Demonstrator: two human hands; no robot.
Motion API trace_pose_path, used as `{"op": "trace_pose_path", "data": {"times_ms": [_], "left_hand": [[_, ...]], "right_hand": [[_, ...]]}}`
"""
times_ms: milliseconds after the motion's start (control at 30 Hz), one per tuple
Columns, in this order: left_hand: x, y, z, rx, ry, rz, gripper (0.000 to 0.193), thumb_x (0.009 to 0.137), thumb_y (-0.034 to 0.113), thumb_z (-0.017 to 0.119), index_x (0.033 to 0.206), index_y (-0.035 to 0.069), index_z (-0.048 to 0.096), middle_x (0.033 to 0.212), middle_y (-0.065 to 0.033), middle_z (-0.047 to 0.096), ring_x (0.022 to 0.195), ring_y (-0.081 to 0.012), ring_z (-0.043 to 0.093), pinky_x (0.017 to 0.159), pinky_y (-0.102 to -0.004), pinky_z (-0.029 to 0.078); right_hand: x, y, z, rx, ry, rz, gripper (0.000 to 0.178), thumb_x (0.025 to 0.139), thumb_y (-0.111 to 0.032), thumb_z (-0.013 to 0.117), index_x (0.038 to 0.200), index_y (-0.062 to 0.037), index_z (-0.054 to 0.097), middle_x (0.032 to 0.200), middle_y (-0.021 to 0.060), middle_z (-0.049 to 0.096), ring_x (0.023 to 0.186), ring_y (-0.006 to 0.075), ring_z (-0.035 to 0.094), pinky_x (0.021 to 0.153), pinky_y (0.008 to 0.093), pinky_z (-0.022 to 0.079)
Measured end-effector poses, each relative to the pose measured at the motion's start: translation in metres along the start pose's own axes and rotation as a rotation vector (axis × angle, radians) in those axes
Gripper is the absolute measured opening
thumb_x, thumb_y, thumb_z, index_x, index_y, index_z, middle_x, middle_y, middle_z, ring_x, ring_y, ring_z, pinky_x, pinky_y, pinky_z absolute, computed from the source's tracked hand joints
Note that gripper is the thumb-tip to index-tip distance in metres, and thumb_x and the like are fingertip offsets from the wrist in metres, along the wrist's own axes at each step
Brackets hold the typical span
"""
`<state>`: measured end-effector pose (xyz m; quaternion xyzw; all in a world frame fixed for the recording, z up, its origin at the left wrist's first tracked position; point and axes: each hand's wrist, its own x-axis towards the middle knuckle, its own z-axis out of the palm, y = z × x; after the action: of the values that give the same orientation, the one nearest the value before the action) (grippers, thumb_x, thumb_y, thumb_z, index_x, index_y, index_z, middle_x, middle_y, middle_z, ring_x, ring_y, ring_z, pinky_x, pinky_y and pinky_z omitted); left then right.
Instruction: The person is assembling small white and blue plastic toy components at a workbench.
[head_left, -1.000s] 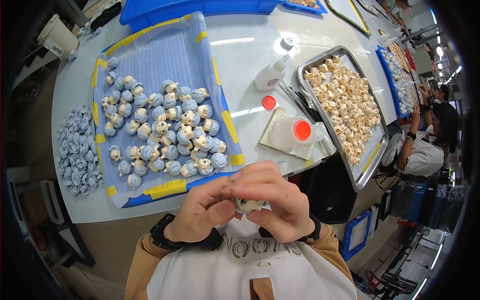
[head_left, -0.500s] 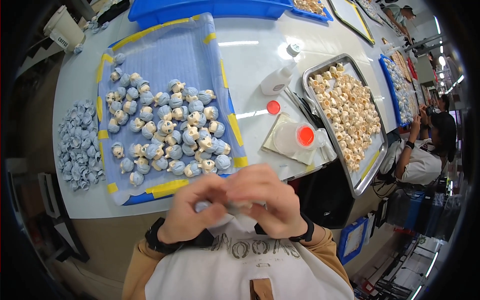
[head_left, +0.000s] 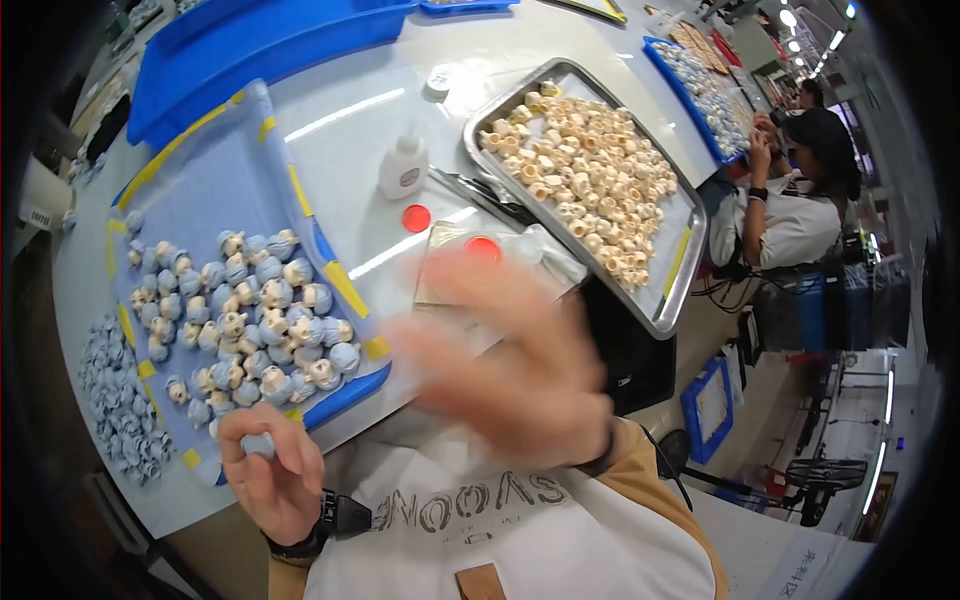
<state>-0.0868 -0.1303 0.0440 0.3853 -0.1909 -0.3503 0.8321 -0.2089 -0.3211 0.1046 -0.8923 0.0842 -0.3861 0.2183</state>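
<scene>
Your left hand (head_left: 272,478) pinches a rounded blue doll part (head_left: 258,445), blue-haired doll heads (head_left: 275,293) just beyond; your blurred right hand (head_left: 515,355), fingers spread, sits farther off.

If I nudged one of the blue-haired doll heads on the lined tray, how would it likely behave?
The doll heads look apt to roll, given their rounded blue hair, though crowded neighbours might stop them. Each is probably light, being small compared with the left hand. They likely keep their shape: none looks sagged.

Left fingers (head_left: 290,445) hold a light-blue piece (head_left: 259,445); the right hand (head_left: 505,345) is blurred
</scene>
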Motion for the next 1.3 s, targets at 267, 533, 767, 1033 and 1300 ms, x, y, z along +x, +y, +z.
{"op": "trace_pose_path", "data": {"times_ms": [267,533,767,1033,1300], "left_hand": [[0.011,0.004,0.013,0.128,-0.232,-0.348,0.052,0.093,0.032,0.051,0.126,-0.007,0.043,0.089,-0.0196,0.060,0.056,-0.0148,0.053,0.046,-0.0236,0.045],[0.015,-0.002,0.013,0.227,-0.285,-0.273,0.038,0.082,0.012,0.068,0.111,-0.007,0.053,0.103,-0.0215,0.060,0.072,-0.0148,0.060,0.061,-0.0249,0.051],[0.017,0.005,0.024,0.188,-0.163,-0.473,0.036,0.080,-0.002,0.066,0.113,-0.007,0.053,0.108,-0.0206,0.058,0.081,-0.0175,0.063,0.071,-0.0263,0.052],[0.025,-0.007,0.030,0.073,-0.510,-0.642,0.044,0.082,-0.014,0.058,0.123,-0.004,0.045,0.118,-0.0142,0.051,0.103,-0.0234,0.060,0.087,-0.0327,0.054],[0.021,-0.009,0.026,0.144,-0.446,-0.495,0.038,0.080,-0.014,0.060,0.116,-0.005,0.054,0.114,-0.0123,0.052,0.100,-0.0186,0.060,0.085,-0.0304,0.054]], "right_hand": [[-0.121,0.189,-0.182,-0.460,-0.163,0.865,0.036,0.080,-0.006,0.061,0.116,-0.0042,0.060,0.098,0.0130,0.067,0.073,0.0203,0.063,0.070,0.0305,0.050],[-0.095,0.222,-0.163,-0.511,-0.269,0.707,0.016,0.077,-0.003,0.062,0.091,0.0005,0.057,0.080,0.0135,0.063,0.070,0.0254,0.063,0.064,0.0331,0.050],[-0.047,0.106,-0.125,-0.312,0.137,0.607,0.017,0.076,0.003,0.061,0.093,0.0008,0.059,0.085,0.0081,0.061,0.071,0.0145,0.061,0.064,0.0289,0.049],[-0.022,0.000,-0.021,0.472,-0.423,0.075,0.035,0.067,0.007,0.066,0.101,-0.0019,0.066,0.099,0.0137,0.056,0.078,0.0225,0.058,0.069,0.0294,0.051],[-0.029,-0.003,0.002,0.466,-0.303,0.112,0.041,0.063,0.008,0.071,0.101,-0.0047,0.069,0.099,0.0108,0.058,0.078,0.0191,0.060,0.064,0.0264,0.049]]}}
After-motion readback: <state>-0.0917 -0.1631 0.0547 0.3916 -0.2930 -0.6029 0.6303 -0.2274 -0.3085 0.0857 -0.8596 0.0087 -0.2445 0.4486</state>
